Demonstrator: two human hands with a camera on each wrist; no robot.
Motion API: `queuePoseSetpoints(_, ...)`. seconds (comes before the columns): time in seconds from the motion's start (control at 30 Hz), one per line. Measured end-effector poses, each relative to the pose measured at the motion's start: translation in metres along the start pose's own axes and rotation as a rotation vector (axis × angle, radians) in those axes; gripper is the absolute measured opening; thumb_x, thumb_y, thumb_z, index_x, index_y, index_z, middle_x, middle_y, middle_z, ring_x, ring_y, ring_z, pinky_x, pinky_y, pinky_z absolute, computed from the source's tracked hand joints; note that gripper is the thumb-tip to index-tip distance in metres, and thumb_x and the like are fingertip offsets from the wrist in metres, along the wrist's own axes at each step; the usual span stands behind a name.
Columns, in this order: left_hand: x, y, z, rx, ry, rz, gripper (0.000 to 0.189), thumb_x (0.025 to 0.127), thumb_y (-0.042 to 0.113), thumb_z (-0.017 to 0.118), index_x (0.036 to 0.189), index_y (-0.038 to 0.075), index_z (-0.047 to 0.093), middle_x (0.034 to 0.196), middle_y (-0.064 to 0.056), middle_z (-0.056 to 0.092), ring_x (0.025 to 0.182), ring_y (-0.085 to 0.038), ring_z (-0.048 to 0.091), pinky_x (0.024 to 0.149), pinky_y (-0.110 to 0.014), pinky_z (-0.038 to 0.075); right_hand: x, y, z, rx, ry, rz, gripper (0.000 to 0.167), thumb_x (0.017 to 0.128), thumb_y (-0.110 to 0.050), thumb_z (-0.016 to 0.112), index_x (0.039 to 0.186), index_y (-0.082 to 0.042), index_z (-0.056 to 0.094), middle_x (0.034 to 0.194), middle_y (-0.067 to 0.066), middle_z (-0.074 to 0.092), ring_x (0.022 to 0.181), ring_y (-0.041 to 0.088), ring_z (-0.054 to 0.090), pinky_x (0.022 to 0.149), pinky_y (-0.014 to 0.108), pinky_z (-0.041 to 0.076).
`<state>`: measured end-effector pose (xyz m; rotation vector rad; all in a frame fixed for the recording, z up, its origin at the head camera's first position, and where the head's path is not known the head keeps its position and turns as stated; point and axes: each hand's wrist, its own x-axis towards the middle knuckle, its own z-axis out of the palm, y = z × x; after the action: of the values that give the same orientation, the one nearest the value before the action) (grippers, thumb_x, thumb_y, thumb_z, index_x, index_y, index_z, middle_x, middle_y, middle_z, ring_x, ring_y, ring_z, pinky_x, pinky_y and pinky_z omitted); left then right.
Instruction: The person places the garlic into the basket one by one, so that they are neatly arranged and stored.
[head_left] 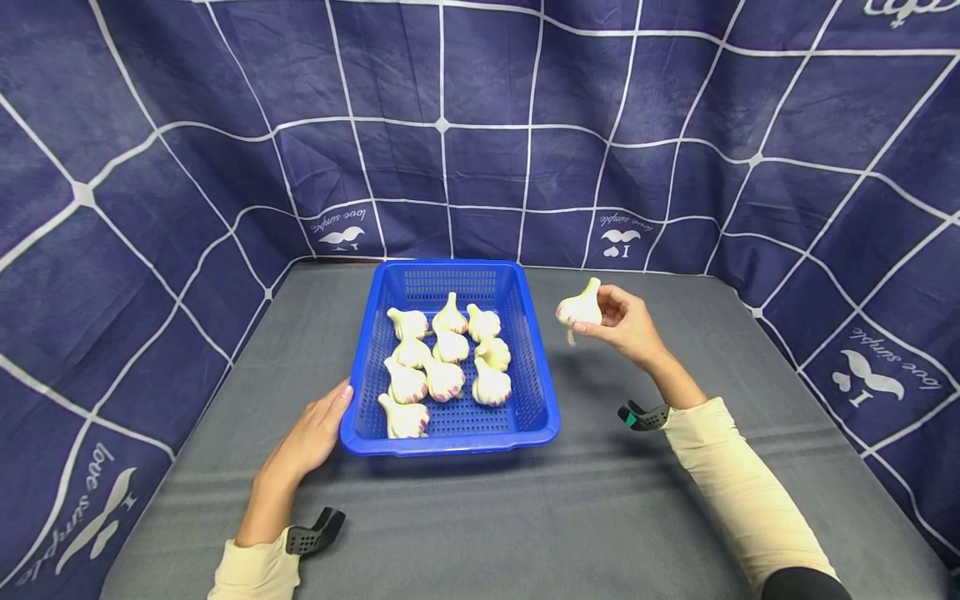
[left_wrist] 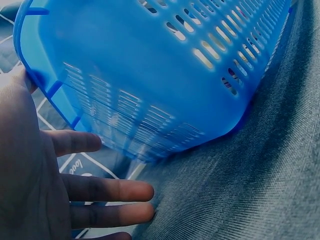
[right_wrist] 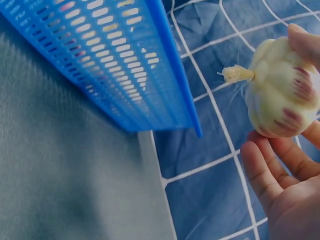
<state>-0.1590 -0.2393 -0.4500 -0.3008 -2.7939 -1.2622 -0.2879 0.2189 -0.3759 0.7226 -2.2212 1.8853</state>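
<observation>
My right hand holds a garlic bulb above the table, to the right of a blue basket. In the right wrist view, thumb and fingers pinch the white, purple-streaked bulb, its dry root end pointing at the basket. Several more garlic bulbs lie inside the basket in loose rows. At the basket's near left side is my left hand, its thumb at the rim. The left wrist view shows that hand's fingers stretched out straight beside the slotted wall.
A grey cloth covers the table under the basket. Dark blue curtains with white grid lines hang at the back and both sides. Each wrist wears a dark strap, such as the one at the right.
</observation>
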Motion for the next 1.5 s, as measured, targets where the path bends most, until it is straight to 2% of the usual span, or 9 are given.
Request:
queuePoseSetpoints(0.3,0.0,0.001,-0.001,-0.003,-0.005,-0.004,0.06,0.109,0.035,0.023,0.147,-0.009,0.036,0.147,-0.028,0.041,0.137,-0.046,0.037,0.111,-0.059,0.025,0.003,-0.013,0.015,-0.057,-0.089,0.002,0.036,0.079,0.012,0.071,0.111,0.019,0.056,0.092,-0.003,0.066,0.078,0.007,0.064,0.07,0.018,0.052)
queuePoseSetpoints(0.5,-0.001,0.002,-0.001,0.004,-0.004,-0.004,0.059,0.109,0.034,0.023,0.148,-0.009,0.036,0.147,-0.028,0.041,0.136,-0.046,0.037,0.111,-0.058,0.025,0.005,-0.022,0.028,-0.054,-0.174,-0.006,0.034,0.078,0.011,0.072,0.108,0.016,0.057,0.094,0.004,0.065,0.083,0.01,0.064,0.075,0.021,0.054)
queuePoseSetpoints(0.77,-0.001,0.002,-0.002,0.003,-0.008,-0.015,0.06,0.109,0.036,0.024,0.148,-0.008,0.035,0.148,-0.027,0.041,0.137,-0.045,0.037,0.111,-0.059,0.025,0.01,-0.031,0.046,-0.079,-0.317,-0.029,0.041,0.074,0.008,0.079,0.108,0.012,0.058,0.097,0.015,0.066,0.088,0.016,0.066,0.077,0.029,0.057)
queuePoseSetpoints(0.9,-0.001,0.003,-0.003,0.001,-0.01,-0.018,0.06,0.109,0.036,0.023,0.149,-0.007,0.036,0.148,-0.026,0.041,0.137,-0.045,0.037,0.111,-0.059,0.025,0.012,-0.034,0.057,-0.099,-0.392,-0.029,0.043,0.072,0.005,0.083,0.108,0.008,0.06,0.095,0.016,0.068,0.085,0.019,0.068,0.075,0.034,0.058)
queuePoseSetpoints(1.03,-0.002,0.004,-0.003,0.0,-0.014,-0.022,0.06,0.109,0.037,0.023,0.149,-0.007,0.035,0.148,-0.026,0.041,0.137,-0.045,0.037,0.111,-0.059,0.025,0.013,-0.035,0.066,-0.12,-0.446,0.01,0.042,0.07,0.003,0.086,0.106,0.004,0.062,0.092,0.012,0.068,0.077,0.019,0.068,0.068,0.03,0.057)
queuePoseSetpoints(1.23,-0.001,0.002,-0.002,0.004,-0.011,-0.013,0.059,0.109,0.036,0.024,0.149,-0.007,0.036,0.148,-0.026,0.042,0.137,-0.045,0.038,0.111,-0.059,0.026,0.013,-0.04,0.079,-0.258,-0.557,0.022,0.036,0.073,-0.012,0.088,0.095,-0.005,0.06,0.078,0.004,0.062,0.062,0.015,0.058,0.056,0.024,0.045)
queuePoseSetpoints(1.5,0.0,0.001,-0.002,0.002,-0.007,-0.005,0.059,0.109,0.035,0.024,0.148,-0.007,0.037,0.148,-0.026,0.042,0.137,-0.044,0.038,0.111,-0.058,0.026,0.018,-0.043,0.097,-0.408,-0.746,-0.029,0.036,0.076,-0.027,0.087,0.09,-0.01,0.059,0.07,0.001,0.063,0.059,0.012,0.06,0.052,0.024,0.045)
